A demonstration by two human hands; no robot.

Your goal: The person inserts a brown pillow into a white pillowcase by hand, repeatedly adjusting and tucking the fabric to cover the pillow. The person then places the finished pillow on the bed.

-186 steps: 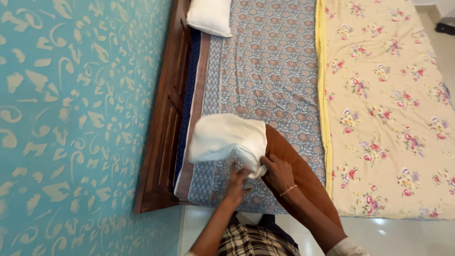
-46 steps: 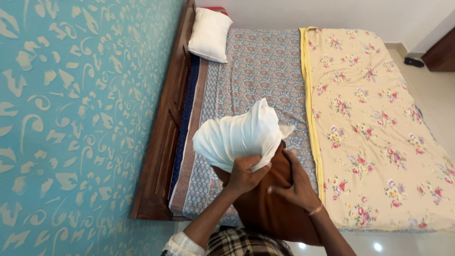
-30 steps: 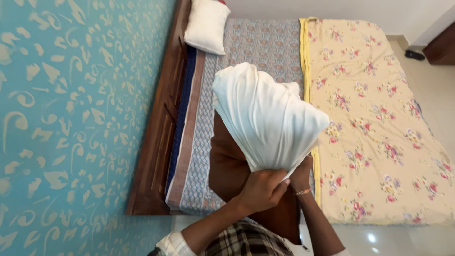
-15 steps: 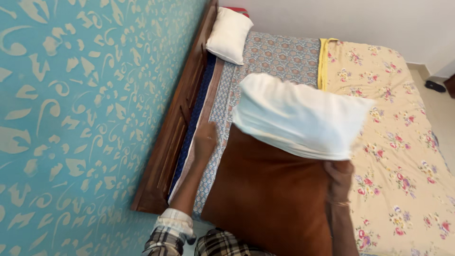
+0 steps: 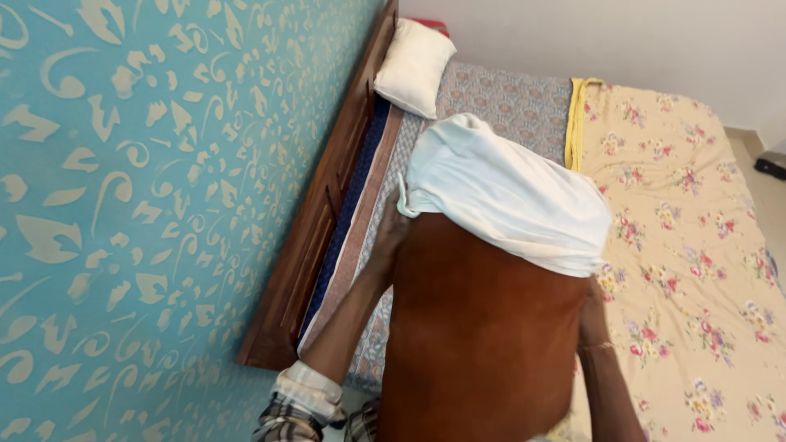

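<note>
A bedroom in a home. A wide bed (image 5: 491, 106) with a dark wooden headboard (image 5: 327, 205) stands against a teal wall (image 5: 147, 205) stencilled with cream leaf shapes. On the bed lie a blue patterned sheet (image 5: 508, 98) and, beside it, a cream floral blanket (image 5: 696, 245). A white pillow (image 5: 413, 67) rests by the headboard. Past the bed's far side, pale tiled floor (image 5: 749, 139) shows.

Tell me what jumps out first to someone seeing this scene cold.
The brown pillow fills the lower centre, a white pillowcase drawn over its top end, with the left hand and right hand at its edges. On the left rises a teal patterned wall. On the right lies a floral sheet, and a white pillow sits at the headboard.
</note>
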